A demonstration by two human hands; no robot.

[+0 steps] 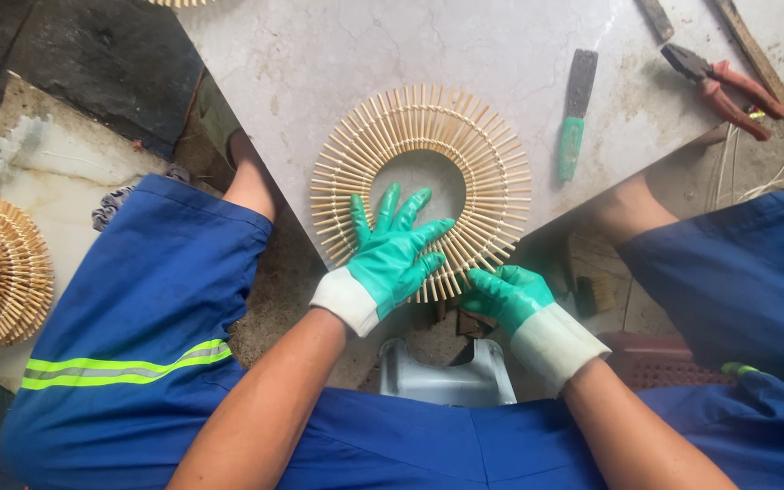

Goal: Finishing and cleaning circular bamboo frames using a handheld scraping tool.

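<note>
Two gloved hands share the bamboo-stick ring [421,186] lying flat at the marble counter [519,54] corner: the left hand [390,254] presses open-palmed on it, seemingly to steady it, while the right hand [505,295] curls around sticks at its near edge.

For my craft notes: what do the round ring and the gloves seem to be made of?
The ring looks like bamboo or wood: thin pale tan sticks set radially, matte. The gloves on the left hand and right hand seem white knit fabric with a green rubbery coating, slightly glossy.
</note>
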